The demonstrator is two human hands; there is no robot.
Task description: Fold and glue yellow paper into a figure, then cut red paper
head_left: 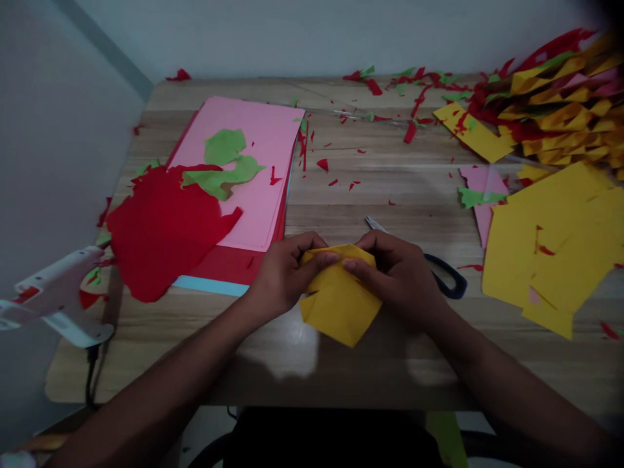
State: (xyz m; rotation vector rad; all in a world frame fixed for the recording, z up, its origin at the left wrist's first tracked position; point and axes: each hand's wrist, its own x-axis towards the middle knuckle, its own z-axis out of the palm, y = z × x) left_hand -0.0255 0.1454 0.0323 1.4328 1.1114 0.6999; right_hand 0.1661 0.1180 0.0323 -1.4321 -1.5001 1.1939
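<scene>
Left hand (279, 278) and right hand (403, 272) pinch the slit, creased yellow paper (344, 304); beyond the left one, a pink sheet (258, 208) looks uncut.

It's a craft desk (341, 208) by a wall (316, 39) | glue gun (65, 273) left, scissors (459, 288) out | coloured paper (263, 136) stacked, scraps (322, 164) strewn!

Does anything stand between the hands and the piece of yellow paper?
Nothing visible: the left hand and right hand both hold the yellow paper directly. The scissors lie partly hidden by the right hand.
</scene>
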